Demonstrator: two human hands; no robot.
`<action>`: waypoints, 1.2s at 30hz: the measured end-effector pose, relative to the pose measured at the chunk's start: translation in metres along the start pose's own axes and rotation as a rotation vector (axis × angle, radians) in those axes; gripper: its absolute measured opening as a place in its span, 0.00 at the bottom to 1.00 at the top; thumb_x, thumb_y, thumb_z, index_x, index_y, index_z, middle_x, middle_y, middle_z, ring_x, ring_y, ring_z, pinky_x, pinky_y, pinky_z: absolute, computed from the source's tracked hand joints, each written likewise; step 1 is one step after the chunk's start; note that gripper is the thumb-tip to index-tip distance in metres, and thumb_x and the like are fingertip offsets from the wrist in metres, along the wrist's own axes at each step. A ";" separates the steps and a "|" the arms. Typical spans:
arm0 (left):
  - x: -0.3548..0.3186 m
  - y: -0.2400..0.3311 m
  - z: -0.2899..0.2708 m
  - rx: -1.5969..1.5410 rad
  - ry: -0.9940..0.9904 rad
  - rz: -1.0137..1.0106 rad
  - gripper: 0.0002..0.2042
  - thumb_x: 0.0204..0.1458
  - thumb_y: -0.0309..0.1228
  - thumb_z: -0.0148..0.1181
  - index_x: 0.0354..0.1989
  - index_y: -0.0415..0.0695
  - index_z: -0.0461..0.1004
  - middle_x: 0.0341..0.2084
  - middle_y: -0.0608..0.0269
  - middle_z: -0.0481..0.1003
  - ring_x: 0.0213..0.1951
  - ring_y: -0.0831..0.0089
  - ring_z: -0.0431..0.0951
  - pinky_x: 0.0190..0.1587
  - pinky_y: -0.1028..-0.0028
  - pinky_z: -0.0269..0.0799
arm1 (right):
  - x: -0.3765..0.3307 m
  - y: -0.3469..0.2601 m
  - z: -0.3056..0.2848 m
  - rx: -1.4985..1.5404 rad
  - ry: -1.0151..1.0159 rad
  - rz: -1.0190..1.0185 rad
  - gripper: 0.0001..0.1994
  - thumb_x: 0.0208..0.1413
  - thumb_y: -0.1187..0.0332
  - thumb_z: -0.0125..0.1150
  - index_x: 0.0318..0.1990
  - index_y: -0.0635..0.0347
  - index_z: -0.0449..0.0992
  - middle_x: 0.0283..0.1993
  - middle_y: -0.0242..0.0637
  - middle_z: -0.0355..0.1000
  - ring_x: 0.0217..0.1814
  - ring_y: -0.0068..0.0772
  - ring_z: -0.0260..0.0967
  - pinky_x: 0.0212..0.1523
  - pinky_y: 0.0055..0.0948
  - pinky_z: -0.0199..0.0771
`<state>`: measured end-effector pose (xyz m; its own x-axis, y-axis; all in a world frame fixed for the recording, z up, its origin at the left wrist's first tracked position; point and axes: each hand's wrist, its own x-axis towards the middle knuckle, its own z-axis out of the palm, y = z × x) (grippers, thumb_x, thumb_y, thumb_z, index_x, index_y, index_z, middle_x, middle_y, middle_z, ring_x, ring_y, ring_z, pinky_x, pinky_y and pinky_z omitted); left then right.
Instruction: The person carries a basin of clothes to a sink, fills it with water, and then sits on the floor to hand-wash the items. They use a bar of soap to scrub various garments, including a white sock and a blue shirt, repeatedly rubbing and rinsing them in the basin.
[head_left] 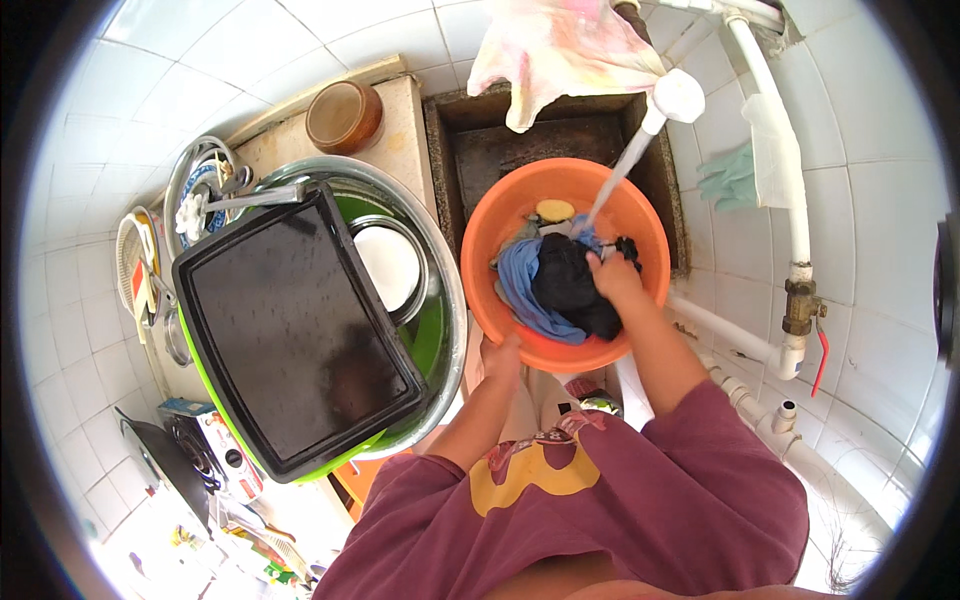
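Observation:
An orange basin (pixel 482 300) rests over the dark stone sink (pixel 480 150), its near rim jutting toward me. Wet clothes lie inside it: a black cloth (pixel 565 272) on top and a blue cloth (pixel 520 285) beneath and beside it. My right hand (pixel 615 277) reaches into the basin, fingers closed on the black cloth. At the basin's near left rim, my left hand (pixel 501 358) grips the edge, slightly blurred and its fingers partly hidden. A yellow oval piece (pixel 555 210), perhaps soap, sits toward the far side. Water streams from the white tap (pixel 678 97) onto the clothes.
Left of the sink, a black tray (pixel 300 330) lies across a large metal basin (pixel 452 370) holding a white bowl (pixel 386 268). A brown pot (pixel 344 117) stands behind. A pink-stained cloth (pixel 560 50) hangs above the sink; pipes and a red-handled valve (pixel 822 350) line the right wall.

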<state>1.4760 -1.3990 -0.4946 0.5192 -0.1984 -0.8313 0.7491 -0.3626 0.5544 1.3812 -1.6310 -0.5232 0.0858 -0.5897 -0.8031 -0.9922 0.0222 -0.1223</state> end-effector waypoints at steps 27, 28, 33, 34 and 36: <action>0.000 -0.013 -0.004 0.103 0.048 -0.020 0.21 0.45 0.23 0.54 0.52 0.40 0.67 0.43 0.60 0.73 0.40 0.68 0.74 0.40 0.72 0.71 | 0.041 -0.043 -0.013 -0.134 0.279 -0.168 0.26 0.57 0.46 0.44 0.50 0.58 0.72 0.51 0.53 0.70 0.52 0.55 0.69 0.52 0.48 0.68; 0.000 -0.011 -0.003 0.099 0.042 -0.035 0.22 0.44 0.22 0.54 0.53 0.40 0.66 0.43 0.60 0.73 0.42 0.67 0.74 0.43 0.72 0.70 | 0.060 -0.037 0.005 -0.206 0.417 -0.227 0.25 0.57 0.47 0.45 0.49 0.57 0.72 0.50 0.52 0.70 0.52 0.54 0.69 0.52 0.48 0.68; -0.005 0.003 -0.003 0.059 0.014 0.000 0.24 0.43 0.21 0.53 0.54 0.38 0.65 0.46 0.59 0.73 0.45 0.66 0.74 0.49 0.71 0.69 | 0.048 -0.069 0.002 -0.027 0.295 -0.272 0.27 0.59 0.49 0.39 0.52 0.65 0.70 0.51 0.59 0.69 0.53 0.55 0.67 0.53 0.49 0.65; -0.004 0.000 -0.005 0.060 0.016 -0.013 0.24 0.43 0.21 0.53 0.54 0.38 0.65 0.46 0.59 0.72 0.46 0.66 0.73 0.49 0.71 0.68 | 0.046 -0.071 -0.004 0.082 0.145 -0.157 0.27 0.61 0.49 0.33 0.50 0.63 0.71 0.51 0.58 0.69 0.54 0.55 0.67 0.55 0.49 0.63; 0.000 -0.007 -0.007 0.066 0.008 -0.031 0.24 0.43 0.21 0.53 0.53 0.37 0.66 0.47 0.58 0.72 0.47 0.66 0.73 0.50 0.72 0.68 | 0.072 -0.056 0.008 -0.036 0.157 -0.258 0.21 0.59 0.52 0.41 0.51 0.56 0.69 0.50 0.52 0.70 0.52 0.54 0.68 0.53 0.48 0.66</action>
<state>1.4737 -1.3898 -0.4983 0.4997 -0.1786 -0.8476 0.7364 -0.4277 0.5242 1.4437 -1.6685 -0.5788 0.3232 -0.6898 -0.6478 -0.9423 -0.1717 -0.2873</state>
